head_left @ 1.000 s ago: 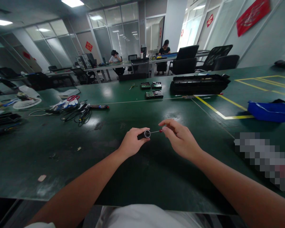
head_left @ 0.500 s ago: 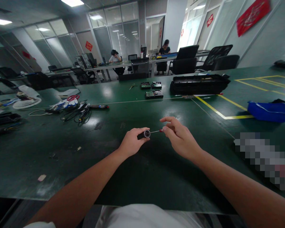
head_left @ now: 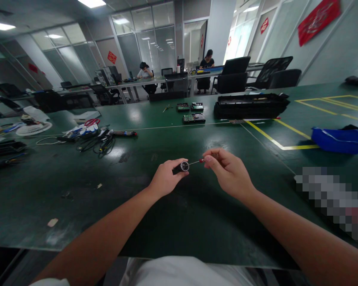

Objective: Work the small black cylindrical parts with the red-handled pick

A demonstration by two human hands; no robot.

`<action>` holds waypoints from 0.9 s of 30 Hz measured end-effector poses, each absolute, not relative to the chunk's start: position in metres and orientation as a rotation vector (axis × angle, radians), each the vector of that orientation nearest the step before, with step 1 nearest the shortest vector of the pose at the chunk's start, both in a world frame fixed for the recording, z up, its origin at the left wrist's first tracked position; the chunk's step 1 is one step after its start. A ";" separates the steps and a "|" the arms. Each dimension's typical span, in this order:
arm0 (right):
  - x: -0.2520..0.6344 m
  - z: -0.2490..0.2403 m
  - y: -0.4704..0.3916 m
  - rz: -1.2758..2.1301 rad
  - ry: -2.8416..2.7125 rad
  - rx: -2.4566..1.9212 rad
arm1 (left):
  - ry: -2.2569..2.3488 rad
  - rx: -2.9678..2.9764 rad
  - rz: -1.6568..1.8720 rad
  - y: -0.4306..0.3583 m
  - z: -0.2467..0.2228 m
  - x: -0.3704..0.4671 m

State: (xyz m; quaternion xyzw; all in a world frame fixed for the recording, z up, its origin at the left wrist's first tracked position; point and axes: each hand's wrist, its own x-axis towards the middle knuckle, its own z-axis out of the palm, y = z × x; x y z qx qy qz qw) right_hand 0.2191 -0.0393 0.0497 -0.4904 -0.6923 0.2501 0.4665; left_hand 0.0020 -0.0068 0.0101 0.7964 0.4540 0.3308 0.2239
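My left hand [head_left: 164, 177] is closed around a short black cylindrical part [head_left: 176, 170], whose round, pale-rimmed end [head_left: 184, 166] faces me. Between the thumb and fingers of my right hand [head_left: 228, 171] is a small screwdriver with a red end [head_left: 201, 160] and a thin metal shaft [head_left: 193, 163]. The shaft points left, its tip at the rimmed end of the cylinder; whether it reaches inside I cannot tell. Both hands are above the green table [head_left: 155, 234].
Hard drives [head_left: 193, 118] lie beyond my hands, beside a long black tray-like housing [head_left: 250, 106]. On the left are tangled cables [head_left: 100, 139] and a black pen-like tool [head_left: 123, 134]. To the right lie a blue pouch [head_left: 340, 140] and a blurred-out object [head_left: 331, 202]. Two people sit farther back.
The fingers of my right hand, raised and apart before, have curled in around the screwdriver's handle. The screwdriver has tilted slightly upward at its handle end. My left hand stays put.
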 end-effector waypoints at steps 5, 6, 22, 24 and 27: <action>0.222 0.048 -0.030 0.747 -1.481 -1.187 | 1.088 2.354 0.940 -0.007 0.012 0.001; 0.223 0.046 -0.026 0.854 -1.408 -1.159 | 1.054 2.380 0.959 -0.006 0.012 0.000; 0.221 0.040 -0.026 0.753 -1.413 -1.153 | 1.223 2.257 0.917 -0.010 0.017 0.002; 0.220 0.042 -0.028 0.691 -1.456 -1.166 | 1.239 2.239 0.911 -0.010 0.017 0.002; 0.220 0.042 -0.030 0.647 -1.489 -1.161 | 1.248 2.231 0.908 -0.010 0.017 0.002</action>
